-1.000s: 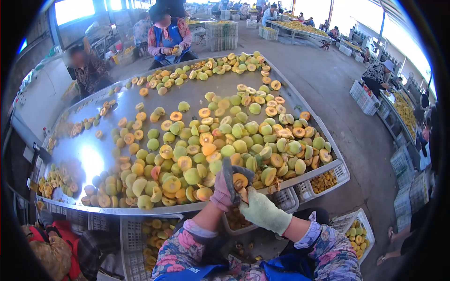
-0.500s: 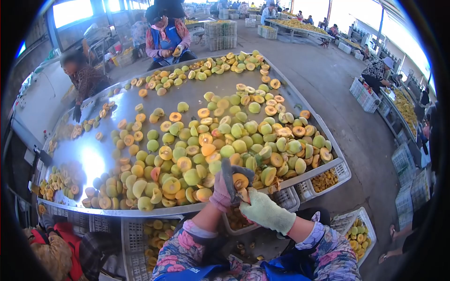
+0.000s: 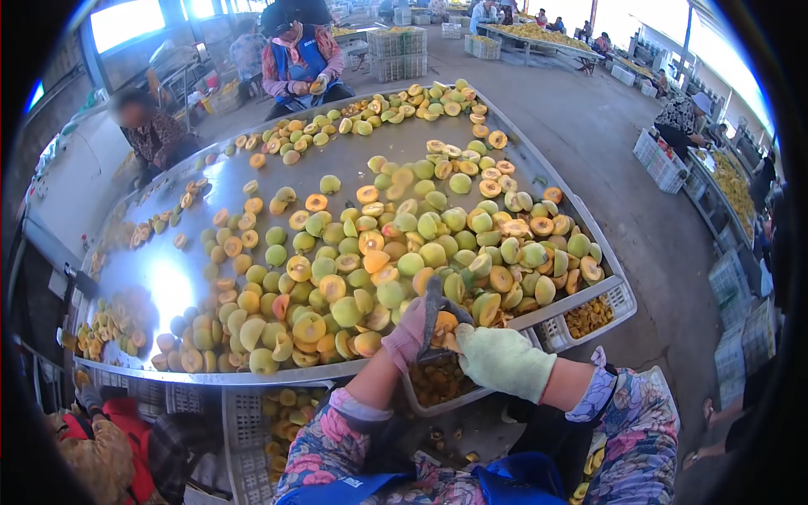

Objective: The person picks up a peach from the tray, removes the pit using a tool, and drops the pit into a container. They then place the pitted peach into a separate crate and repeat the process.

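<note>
My left hand (image 3: pixel 414 330), in a dark grey glove with a pink cuff, is closed around a peach half (image 3: pixel 444 325) at the table's near edge. Its orange cut flesh shows between the gloved fingers. Right beside it, my right hand (image 3: pixel 507 362) in a pale green knit glove is closed, fingertips at the fruit. What those fingers hold is hidden. Beyond both hands, a large heap of halved and whole green-yellow peaches (image 3: pixel 412 265) covers much of the metal table (image 3: pixel 328 198). Below them is a white crate (image 3: pixel 431 411) with orange pieces in it.
To the right, another crate (image 3: pixel 623 307) of orange pieces hangs at the table edge. A crate of peach halves (image 3: pixel 240 429) stands lower left. A person in a blue vest (image 3: pixel 307 63) works across the table; another person (image 3: pixel 151 126) sits at the left.
Both hands have shifted slightly right and up, still together at the fruit. My right forearm has swung outward. The view has moved a little; the person at the left has drawn an arm back.
</note>
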`<state>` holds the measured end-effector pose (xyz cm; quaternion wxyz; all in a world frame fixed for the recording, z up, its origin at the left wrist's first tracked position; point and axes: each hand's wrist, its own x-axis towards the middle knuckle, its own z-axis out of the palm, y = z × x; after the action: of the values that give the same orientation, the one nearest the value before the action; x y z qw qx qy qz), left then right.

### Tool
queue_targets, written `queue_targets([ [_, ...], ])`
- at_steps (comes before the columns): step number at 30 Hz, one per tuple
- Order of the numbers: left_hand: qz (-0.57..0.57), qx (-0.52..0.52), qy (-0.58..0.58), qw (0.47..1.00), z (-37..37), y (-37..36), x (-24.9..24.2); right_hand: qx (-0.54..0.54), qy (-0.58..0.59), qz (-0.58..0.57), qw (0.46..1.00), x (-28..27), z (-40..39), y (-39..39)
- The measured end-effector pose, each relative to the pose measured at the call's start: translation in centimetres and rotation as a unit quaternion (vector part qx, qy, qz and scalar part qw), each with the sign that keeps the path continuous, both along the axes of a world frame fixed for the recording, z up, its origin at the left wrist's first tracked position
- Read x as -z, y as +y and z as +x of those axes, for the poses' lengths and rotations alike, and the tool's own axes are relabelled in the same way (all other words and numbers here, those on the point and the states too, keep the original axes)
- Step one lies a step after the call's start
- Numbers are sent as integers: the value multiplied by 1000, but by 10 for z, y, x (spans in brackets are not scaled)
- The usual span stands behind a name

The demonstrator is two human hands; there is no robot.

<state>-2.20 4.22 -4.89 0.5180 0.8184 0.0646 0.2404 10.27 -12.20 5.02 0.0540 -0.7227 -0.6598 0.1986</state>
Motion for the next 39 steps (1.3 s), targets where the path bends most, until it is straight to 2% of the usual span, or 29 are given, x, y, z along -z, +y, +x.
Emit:
queue_targets([
  [1,-20,38,-55,998,0,-1,-7,-3,23,-14,1000,-15,-1,1],
  [2,-20,39,-55,998,0,-4,-6,-8,44,-28,999,-23,-1,1],
  [4,59,-12,-122,991,2,-11,-4,-23,69,-9,997,-2,10,2],
  [6,51,-29,-133,989,4,-16,-11,-39,94,9,995,6,10,1],
  [8,44,-46,-143,988,5,-19,-14,20,153,35,987,5,3,0],
  [9,87,-90,-127,984,4,-20,-14,20,153,36,987,9,0,-1],
  [10,131,-133,-110,976,4,-21,-14,-9,100,80,992,15,-3,-2],
  [11,132,-133,-110,976,5,-24,-14,-39,45,123,991,18,-5,-1],
  [12,72,-171,-104,977,8,-27,-15,-41,44,124,990,12,-8,0],
  [13,12,-208,-98,973,9,-29,-15,2,34,86,996,2,-12,0],
  [14,12,-208,-100,973,9,-28,-15,45,23,48,998,-4,-13,0],
  [17,-3,-146,-96,985,10,-29,-11,28,-29,43,998,6,-4,-1],
  [18,-204,-119,-106,966,12,-32,-13,29,-29,41,998,4,-3,-2],
  [19,-395,-87,-112,908,14,-33,-17,12,-48,47,998,-1,-2,-3],
  [20,-395,-86,-113,908,12,-32,-22,-5,-68,52,996,-6,-2,-3],
  [22,-137,-65,-99,983,6,-31,-36,-18,-82,44,996,-10,0,-3],
  [24,-96,-63,-53,992,14,-16,-2,-31,-93,35,995,-14,1,-3],
  [26,-55,-61,-6,997,12,-11,0,-50,-141,39,988,-18,3,-3],
  [28,183,3,55,982,2,-11,-30,-75,-169,76,980,-18,6,-4],
  [29,183,4,54,982,2,-12,-28,-99,-198,113,969,-18,7,-4],
  [31,-75,3,54,996,2,-17,-26,-121,-242,152,951,-14,11,-5],
  [32,-75,3,53,996,3,-20,-26,-145,-284,189,929,-12,13,-5],
  [33,-215,-31,70,974,3,-27,-34,-146,-285,189,928,-11,17,-5],
  [34,-351,-63,88,930,2,-33,-42,-148,-293,239,914,-9,23,-5],
  [35,-350,-63,87,931,2,-36,-49,-150,-301,288,897,-7,29,-5],
  [36,-352,-56,107,928,2,-37,-58,-106,-316,304,892,-3,34,-8],
  [37,-354,-50,128,925,1,-39,-68,-106,-317,305,892,0,33,-15],
  [38,-376,-34,147,914,-4,-39,-83,-62,-283,328,899,2,30,-25],
  [39,-377,-33,145,914,-6,-34,-71,-17,-249,349,903,6,26,-35],
])
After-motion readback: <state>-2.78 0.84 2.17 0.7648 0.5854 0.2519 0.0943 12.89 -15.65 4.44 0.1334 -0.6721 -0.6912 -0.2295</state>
